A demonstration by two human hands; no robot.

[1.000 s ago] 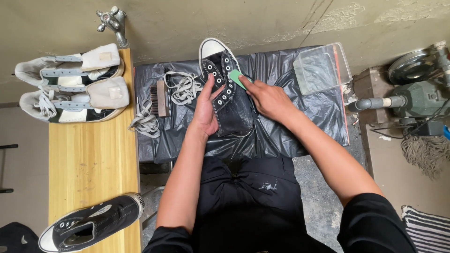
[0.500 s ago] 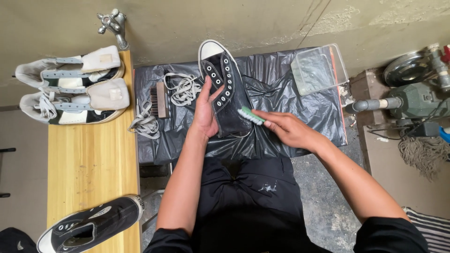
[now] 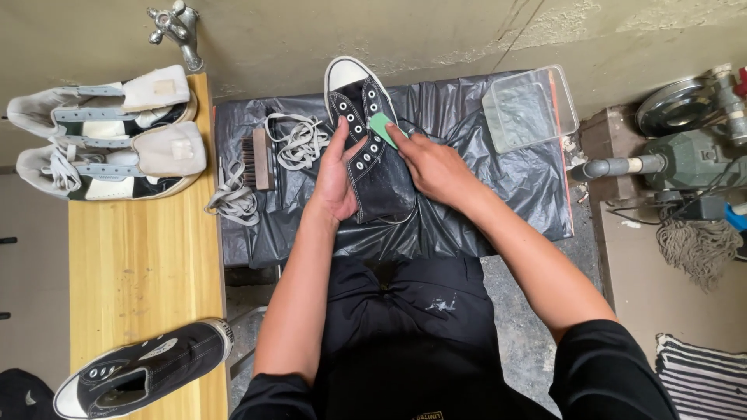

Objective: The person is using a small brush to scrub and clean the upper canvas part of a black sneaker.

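I count two black canvas shoes: one [image 3: 372, 148] on the black plastic sheet [image 3: 498, 187], one [image 3: 144, 377] on the wooden bench [image 3: 140, 264]. Two white high-top shoes [image 3: 109, 101] [image 3: 117, 167] lie side by side on that bench. One green sponge [image 3: 382, 127]. One brush [image 3: 257, 159]. Two bundles of loose laces [image 3: 299, 141] [image 3: 232, 201]. One clear plastic tub [image 3: 529, 107]. One metal tap [image 3: 179, 27]. One striped mat [image 3: 700, 381].

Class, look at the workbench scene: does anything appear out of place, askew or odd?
The black shoe between both hands has no laces; loose laces lie tangled on the black plastic sheet. Its mate sits apart on the wooden bench.
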